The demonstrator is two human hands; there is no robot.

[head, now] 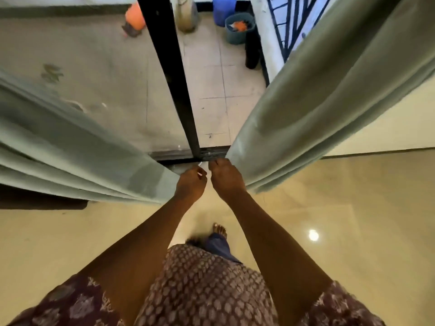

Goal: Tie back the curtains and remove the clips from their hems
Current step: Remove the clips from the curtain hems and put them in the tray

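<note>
Two grey-green curtains hang apart in front of a glass door. The left curtain (70,147) reaches down to my left hand (191,184), which is closed at its lower corner with a small white clip (200,173) showing between the fingers. The right curtain (329,102) ends at my right hand (225,177), whose fingers pinch its bottom inner corner. Both hands are low, near the door sill, a few centimetres apart. Any clip on the right hem is hidden by my fingers.
A black door frame post (179,78) stands between the curtains, with a metal sill track (211,154) below. Beyond it on the balcony are a blue bucket (223,8), a dark bin (240,28) and an orange object (135,16). My bare foot (220,230) rests on the glossy tiled floor.
</note>
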